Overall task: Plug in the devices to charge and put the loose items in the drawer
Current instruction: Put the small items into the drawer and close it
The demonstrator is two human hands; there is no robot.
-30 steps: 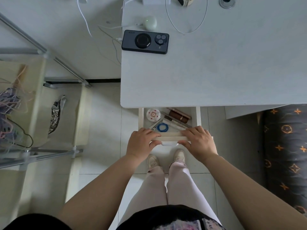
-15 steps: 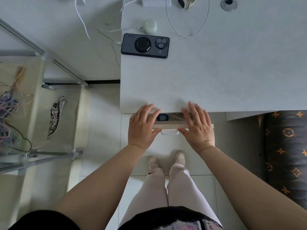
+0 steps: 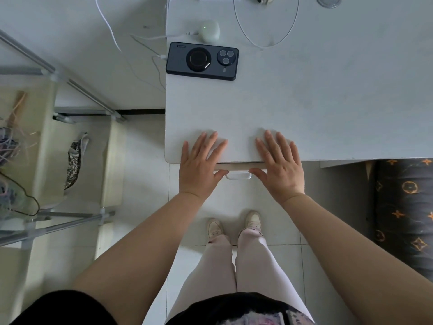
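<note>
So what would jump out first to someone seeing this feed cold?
Two open hands, the left hand and the right hand, spread at the desk's near edge, either side of the drawer handle, with the drawer pushed in. Further back, a dark phone lies camera side up with a white cable at its left end.

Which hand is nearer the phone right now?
Left. The left hand lies flat at the desk edge almost straight below the phone; the right hand lies flat further along the edge, off to the phone's right.

Both hands flat, fingers (image 3: 273,143) spread
</note>
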